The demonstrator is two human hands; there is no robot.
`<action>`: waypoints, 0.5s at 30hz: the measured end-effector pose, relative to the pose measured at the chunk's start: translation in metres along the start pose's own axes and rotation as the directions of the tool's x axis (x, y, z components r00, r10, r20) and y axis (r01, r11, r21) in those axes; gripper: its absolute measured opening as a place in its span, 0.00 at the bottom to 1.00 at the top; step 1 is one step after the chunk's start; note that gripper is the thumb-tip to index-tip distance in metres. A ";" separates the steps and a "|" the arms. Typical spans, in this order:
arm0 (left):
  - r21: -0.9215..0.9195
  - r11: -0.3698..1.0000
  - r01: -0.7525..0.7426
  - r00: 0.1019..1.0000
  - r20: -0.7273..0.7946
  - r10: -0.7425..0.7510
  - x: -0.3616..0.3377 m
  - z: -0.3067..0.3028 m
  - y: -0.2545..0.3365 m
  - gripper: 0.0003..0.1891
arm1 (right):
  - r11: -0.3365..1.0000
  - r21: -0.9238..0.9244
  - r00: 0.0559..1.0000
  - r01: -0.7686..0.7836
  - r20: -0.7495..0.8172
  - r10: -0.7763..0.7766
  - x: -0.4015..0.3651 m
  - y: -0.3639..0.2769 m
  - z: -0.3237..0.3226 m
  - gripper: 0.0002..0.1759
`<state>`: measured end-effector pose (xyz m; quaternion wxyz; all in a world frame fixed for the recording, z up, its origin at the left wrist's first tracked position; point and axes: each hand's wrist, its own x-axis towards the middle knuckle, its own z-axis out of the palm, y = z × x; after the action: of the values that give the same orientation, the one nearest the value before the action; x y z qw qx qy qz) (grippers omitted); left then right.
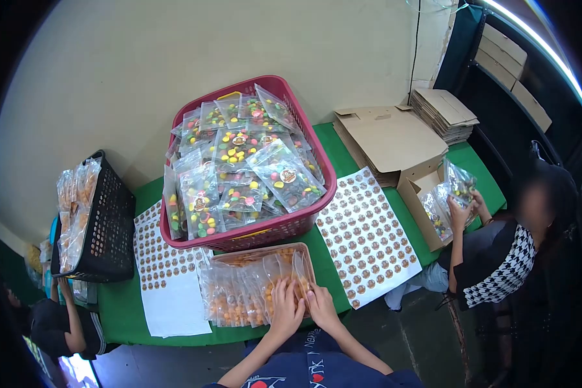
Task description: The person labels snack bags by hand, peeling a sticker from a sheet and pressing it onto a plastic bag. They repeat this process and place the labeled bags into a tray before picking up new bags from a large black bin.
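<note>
A shallow pinkish-brown basket (307, 253) holds a row of clear packets of orange snacks (236, 304), standing on edge side by side. My left hand (286, 310) lies against the packets near the right end of the row, its fingers pressed on the plastic. Beside it my right hand (321, 309) pinches the edge of the rightmost packet (300, 275), which leans up between both hands. The fingertips are partly lost against the shiny plastic.
Behind stands a large red basket (333, 187) piled with bags of colourful candy. Sticker sheets (368, 239) (174, 310) flank it. At left is a black crate (119, 213) with snack packets; at right, cardboard boxes (394, 136). A seated person (498, 258) holds a candy bag over an open box (436, 242).
</note>
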<state>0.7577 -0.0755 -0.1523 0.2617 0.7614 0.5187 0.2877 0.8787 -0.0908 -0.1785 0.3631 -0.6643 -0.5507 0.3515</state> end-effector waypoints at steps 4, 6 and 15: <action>-0.020 1.000 -0.001 1.000 -0.020 0.001 0.000 0.003 -0.003 0.27 | 0.994 0.072 0.989 0.082 -0.126 -0.073 -0.006 -0.004 0.006 0.19; -0.008 1.000 -0.016 0.999 -0.030 0.016 0.001 0.004 -0.003 0.28 | 0.987 0.121 0.976 0.105 -0.204 -0.079 -0.005 -0.004 0.007 0.18; 0.057 0.998 0.011 1.000 0.002 -0.011 0.001 0.003 0.001 0.28 | 0.983 0.136 0.993 0.121 -0.027 -0.119 0.012 0.011 -0.001 0.18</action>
<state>0.7611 -0.0755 -0.1538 0.2422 0.7659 0.5306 0.2707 0.8860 -0.0806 -0.1881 0.4337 -0.6067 -0.5607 0.3597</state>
